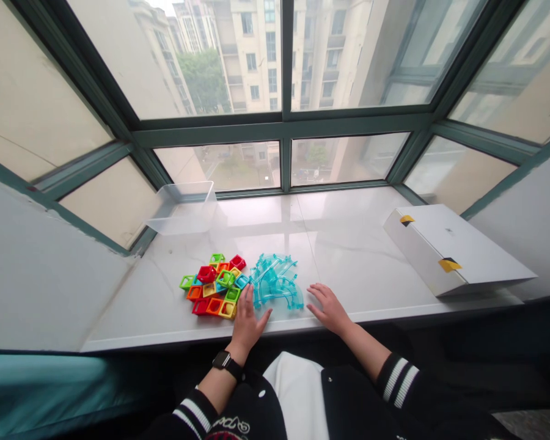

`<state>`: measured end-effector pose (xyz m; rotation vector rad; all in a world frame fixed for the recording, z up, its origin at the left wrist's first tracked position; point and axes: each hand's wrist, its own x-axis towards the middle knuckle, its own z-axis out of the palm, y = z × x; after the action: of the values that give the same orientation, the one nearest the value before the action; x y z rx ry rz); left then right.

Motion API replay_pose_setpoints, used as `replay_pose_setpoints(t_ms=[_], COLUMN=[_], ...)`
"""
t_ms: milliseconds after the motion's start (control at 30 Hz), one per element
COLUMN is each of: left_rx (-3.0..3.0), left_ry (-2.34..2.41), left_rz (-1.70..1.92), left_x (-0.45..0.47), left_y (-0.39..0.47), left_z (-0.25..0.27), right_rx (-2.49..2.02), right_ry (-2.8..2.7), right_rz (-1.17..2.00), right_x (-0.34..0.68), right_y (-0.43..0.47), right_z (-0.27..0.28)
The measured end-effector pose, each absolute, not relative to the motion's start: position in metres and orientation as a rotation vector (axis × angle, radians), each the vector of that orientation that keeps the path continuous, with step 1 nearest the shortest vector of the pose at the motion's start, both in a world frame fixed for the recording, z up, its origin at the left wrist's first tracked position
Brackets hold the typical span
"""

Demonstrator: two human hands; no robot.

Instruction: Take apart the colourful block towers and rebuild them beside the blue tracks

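Observation:
A heap of colourful plastic blocks in red, orange, yellow, green and blue lies on the white sill. Right beside it sits a pile of clear blue plastic track pieces, some of them curved. My left hand rests between the two piles, fingers stretched out, thumb pointing toward the blue pieces; whether its fingertips touch the blocks I cannot tell. To the right of the blue pile, my right hand hovers over or lies on the sill with fingers apart. Nothing is held in either hand.
A clear plastic bin stands at the back left by the window. At the right, a white box with yellow and black tabs leans near the wall. Green window frames border the white sill, whose front edge runs close to my body.

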<state>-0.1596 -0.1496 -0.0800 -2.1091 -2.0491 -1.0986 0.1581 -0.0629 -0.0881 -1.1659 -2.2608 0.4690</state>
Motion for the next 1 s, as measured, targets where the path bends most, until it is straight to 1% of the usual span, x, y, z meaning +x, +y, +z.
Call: replay_pose_setpoints(t_ms=[200, 500, 767, 900, 1000], left_rx=[-2.043, -2.074, -2.121, -2.106, -2.140], left_ry=[-2.029, -2.038, -2.011, -2.011, -1.965], left_rz=[-1.114, -1.146, -1.186, -1.250, -1.264], left_x=[-0.165, -0.161, -0.164, -0.168, -0.171], left_y=[-0.148, -0.149, -0.154, -0.151, -0.137], left_z=[-0.088, -0.081, -0.074, -0.059, -0.044], right_rx=[-1.240, -1.273, -1.290, -1.305, -1.259], right_ry=[-2.154, -2.158, -2.109, -1.995, -1.956], right_rz=[0.407, 0.354, 0.436, 0.544, 0.564], right_x=[0.165, 0.158, 0.160, 0.159, 0.151], right_y=[-0.067, -0.067, -0.065, -0.058, -0.051], right_z=[-0.089, -0.088, -0.087, -0.081, -0.068])
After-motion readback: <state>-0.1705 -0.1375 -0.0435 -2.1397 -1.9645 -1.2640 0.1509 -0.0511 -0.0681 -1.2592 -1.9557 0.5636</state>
